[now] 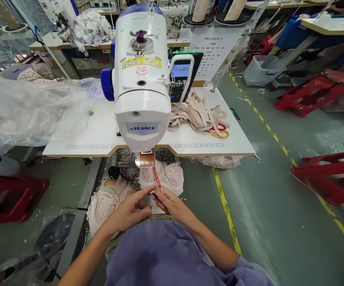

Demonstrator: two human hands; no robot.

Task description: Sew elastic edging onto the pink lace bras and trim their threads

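A red tape measure [156, 176] with pale marks runs down from beside the sewing machine's head to my hands. My right hand [168, 201] pinches its lower end between thumb and fingers. Across from it, my left hand [130, 211] has its index finger stretched to the tape and its thumb held apart. A small dark tip [154, 195] shows between the hands; its kind is unclear. By the left thumb is a small orange piece [147, 207], mostly hidden. Behind the hands lies a pale lace bra [172, 177], and more lace cups [102, 208] rest left of my left hand.
The white JUKI sewing machine [142, 99] stands straight ahead on a white table [213, 147] with a notched front edge. Beige straps [200, 113] and red-and-yellow-handled scissors [220, 130] lie on the right. Clear plastic [25, 107] covers the left. Red stools [329, 174] stand either side.
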